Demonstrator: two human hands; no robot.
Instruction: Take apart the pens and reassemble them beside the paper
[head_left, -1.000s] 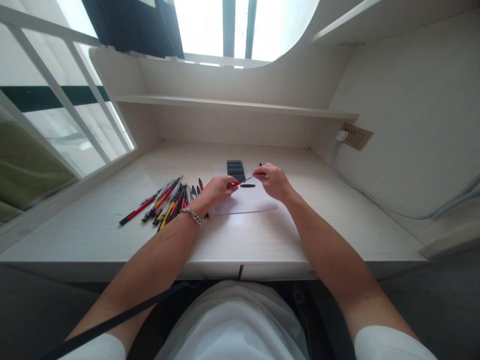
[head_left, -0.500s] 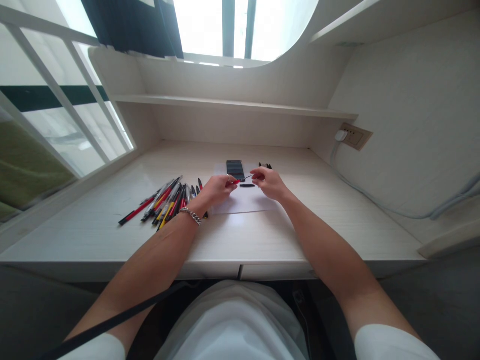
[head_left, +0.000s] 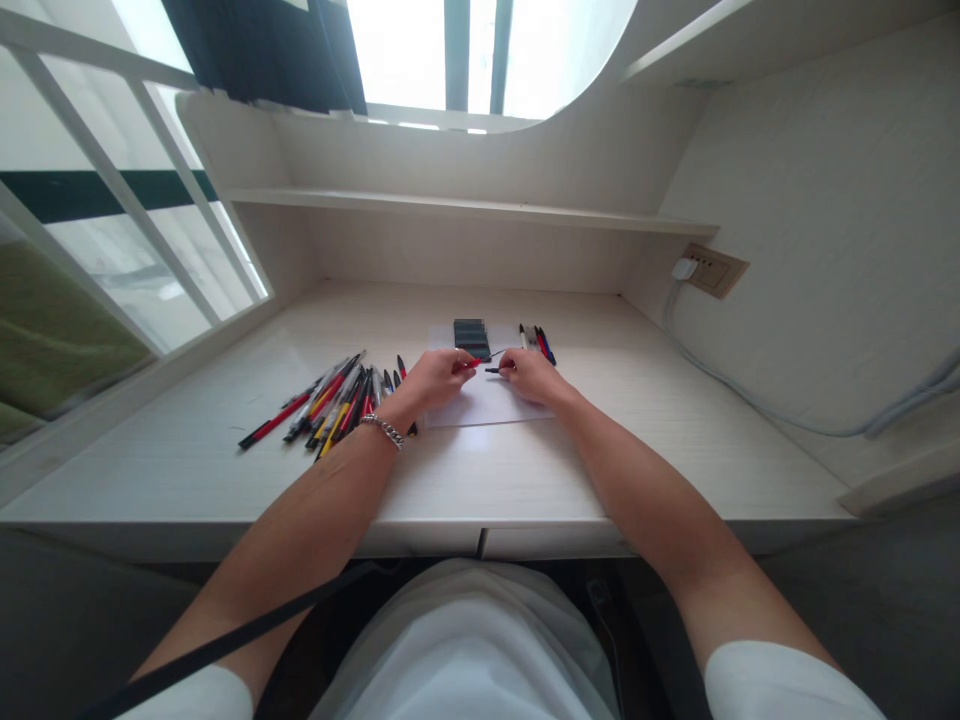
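My left hand (head_left: 448, 373), with a chain bracelet at the wrist, pinches a small red pen part (head_left: 473, 363). From it a thin dark rod (head_left: 492, 354), looking like a pen refill, points right toward my other hand. My right hand (head_left: 526, 372) is closed at the right end of a short black pen part (head_left: 492, 370), which lies low over the paper; its exact kind is too small to tell. Under both hands is a sheet of white paper (head_left: 487, 405). Just behind them lies a dark, flat rectangular object (head_left: 471, 338) with stripes across it.
Left of my left hand spreads a loose pile of pens (head_left: 337, 405) in red, black, yellow and clear. Several more pens (head_left: 538, 340) lie behind my right hand. A shelf (head_left: 465, 205) runs along the back; a plugged cable (head_left: 720, 375) hangs on the right wall.
My right hand has come down from beside the rod's tip to the black pen part and grips its end. The pens behind it show more now. My left hand stays put.
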